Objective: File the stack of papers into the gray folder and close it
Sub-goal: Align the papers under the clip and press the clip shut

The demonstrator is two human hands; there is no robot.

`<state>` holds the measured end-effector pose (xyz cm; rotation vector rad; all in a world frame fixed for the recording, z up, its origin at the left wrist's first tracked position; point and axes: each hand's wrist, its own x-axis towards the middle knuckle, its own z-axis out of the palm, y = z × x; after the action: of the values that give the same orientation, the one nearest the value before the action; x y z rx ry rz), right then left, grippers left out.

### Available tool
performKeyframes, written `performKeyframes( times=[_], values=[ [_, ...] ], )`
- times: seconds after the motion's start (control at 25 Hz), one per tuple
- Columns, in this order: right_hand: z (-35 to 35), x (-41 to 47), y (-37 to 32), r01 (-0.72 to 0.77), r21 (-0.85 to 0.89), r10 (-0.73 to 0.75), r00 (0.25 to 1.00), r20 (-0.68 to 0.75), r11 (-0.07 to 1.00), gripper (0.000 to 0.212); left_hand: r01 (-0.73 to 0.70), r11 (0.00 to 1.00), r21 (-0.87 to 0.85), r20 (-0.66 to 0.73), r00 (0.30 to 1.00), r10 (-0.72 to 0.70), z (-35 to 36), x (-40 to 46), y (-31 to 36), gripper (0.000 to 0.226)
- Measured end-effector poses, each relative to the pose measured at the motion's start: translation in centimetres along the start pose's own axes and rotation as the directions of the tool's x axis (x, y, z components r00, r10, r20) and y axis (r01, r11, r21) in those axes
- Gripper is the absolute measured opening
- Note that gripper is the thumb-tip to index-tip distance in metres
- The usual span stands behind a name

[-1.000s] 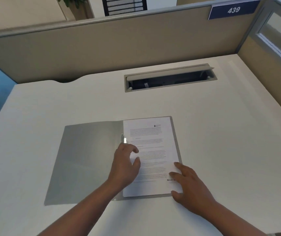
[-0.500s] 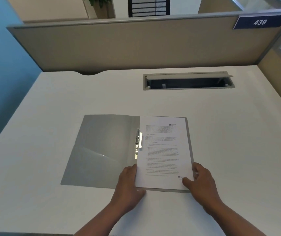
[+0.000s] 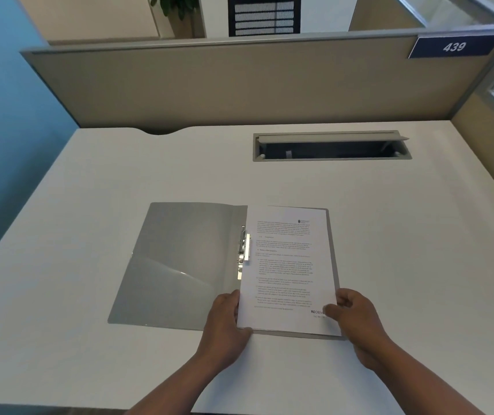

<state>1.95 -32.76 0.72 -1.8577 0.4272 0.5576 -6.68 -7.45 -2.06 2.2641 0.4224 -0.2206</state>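
A second ago the left hand [image 3: 224, 320] lay flat on the page near the clamp [image 3: 245, 250] and the right hand [image 3: 356, 322] pressed the lower right corner. Now both have slid to the near end of the stack of papers [image 3: 284, 265], each grip closed on a side edge, left thumb and right fingertips over the sheet. The stack sits square on the right half of the gray folder [image 3: 179, 265], which lies open toward the desk's [image 3: 90, 205] near edge. I judge the papers seated (whether the clamp bites them I cannot tell), so closing the left cover comes next. The stack reaches away from both grips toward the desk's far edge.
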Motion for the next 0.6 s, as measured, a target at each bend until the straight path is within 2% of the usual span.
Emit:
performKeyframes(
  times=[0.12, 0.36, 0.48, 0.6],
  values=[
    [-0.22, 0.45, 0.08, -0.032, 0.028, 0.031, 0.999, 0.031, 0.999, 0.018, 0.012, 1.000, -0.012, 0.002, 1.000, -0.012, 0.09, 0.04, -0.04, 0.053],
    [0.09, 0.65, 0.23, -0.038, 0.015, 0.038, 0.998, 0.050, 0.999, 0.033, 0.014, 1.000, -0.022, 0.018, 1.000, -0.014, -0.11, 0.02, 0.16, 0.054],
    [0.30, 0.62, 0.23, -0.021, -0.033, 0.022, 0.999, 0.024, 0.999, 0.033, -0.014, 0.996, 0.093, 0.023, 1.000, 0.012, -0.25, -0.09, 0.16, 0.049],
    [0.41, 0.64, 0.28, -0.004, -0.084, 0.004, 1.000, -0.002, 0.996, 0.029, -0.069, 0.973, 0.222, 0.041, 0.997, 0.061, -0.17, -0.21, -0.01, 0.068]
  ],
)
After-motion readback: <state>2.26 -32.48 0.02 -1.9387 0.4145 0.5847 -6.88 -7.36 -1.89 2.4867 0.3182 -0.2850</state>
